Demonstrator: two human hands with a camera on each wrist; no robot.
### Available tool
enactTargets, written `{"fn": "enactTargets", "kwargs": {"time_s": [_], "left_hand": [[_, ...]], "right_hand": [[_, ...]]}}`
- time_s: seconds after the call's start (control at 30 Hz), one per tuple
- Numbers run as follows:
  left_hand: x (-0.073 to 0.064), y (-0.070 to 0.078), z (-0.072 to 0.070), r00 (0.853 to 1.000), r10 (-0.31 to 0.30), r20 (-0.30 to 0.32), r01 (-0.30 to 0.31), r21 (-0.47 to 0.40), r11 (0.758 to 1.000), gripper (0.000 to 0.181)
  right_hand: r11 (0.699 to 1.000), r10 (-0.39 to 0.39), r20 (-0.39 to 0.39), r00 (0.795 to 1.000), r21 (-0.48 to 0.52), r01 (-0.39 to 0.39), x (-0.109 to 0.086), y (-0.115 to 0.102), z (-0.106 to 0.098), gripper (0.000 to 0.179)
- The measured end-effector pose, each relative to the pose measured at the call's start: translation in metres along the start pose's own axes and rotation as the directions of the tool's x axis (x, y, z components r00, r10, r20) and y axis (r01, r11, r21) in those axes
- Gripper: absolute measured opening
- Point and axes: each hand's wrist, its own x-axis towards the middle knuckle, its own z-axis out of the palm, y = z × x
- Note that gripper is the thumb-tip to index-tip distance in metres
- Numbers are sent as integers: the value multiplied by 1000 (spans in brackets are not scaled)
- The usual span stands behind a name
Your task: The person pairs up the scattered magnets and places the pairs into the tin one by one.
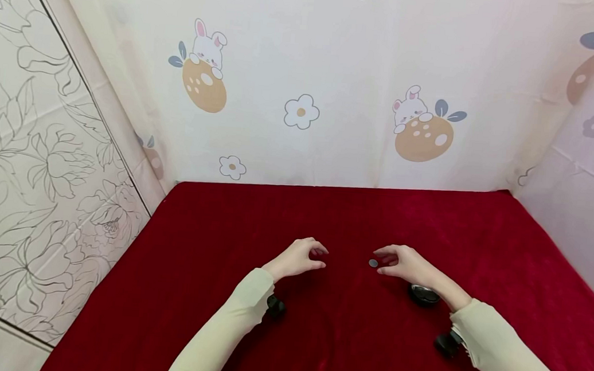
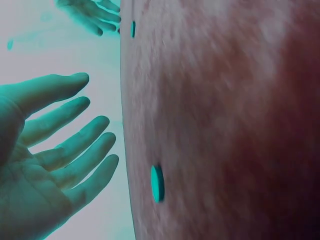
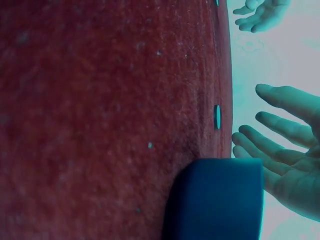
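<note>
A small flat grey disc (image 1: 373,263) lies on the red cloth just off the fingertips of my right hand (image 1: 407,266). That hand is held above the cloth, fingers loosely bent and apart, with nothing in it. My left hand (image 1: 299,258) faces it in the same relaxed pose, also holding nothing. In the left wrist view a second disc (image 2: 157,184) rests on the cloth near the left fingers; the head view does not show it, perhaps because the hand covers it. A black rounded object (image 1: 424,295) sits beneath the right wrist, and its side (image 3: 220,200) looms large in the right wrist view.
Red velvety cloth (image 1: 338,338) covers the table. A white curtain (image 1: 347,57) printed with rabbits and flowers hangs behind it, and a flower-patterned panel (image 1: 46,151) stands at the left. Black cameras (image 1: 275,307) are strapped under both wrists.
</note>
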Motion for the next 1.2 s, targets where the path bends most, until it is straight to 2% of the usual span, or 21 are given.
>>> {"fn": "enactTargets", "kwargs": {"time_s": [0.23, 0.6, 0.9, 1.2], "left_hand": [[-8, -14, -5, 999, -39, 9, 39, 11, 999, 29], [-17, -30, -11, 999, -54, 5, 54, 13, 998, 26], [-17, -38, -11, 995, -96, 24, 95, 25, 995, 24], [-14, -39, -10, 994, -103, 48, 101, 38, 994, 21]], "right_hand": [[999, 2, 28, 1000, 32, -3, 7, 6, 5, 38], [1000, 27, 4, 1000, -3, -27, 13, 9, 9, 35], [998, 17, -8, 1000, -56, -18, 18, 14, 13, 32], [994, 7, -8, 1000, -109, -8, 22, 12, 15, 26]]}}
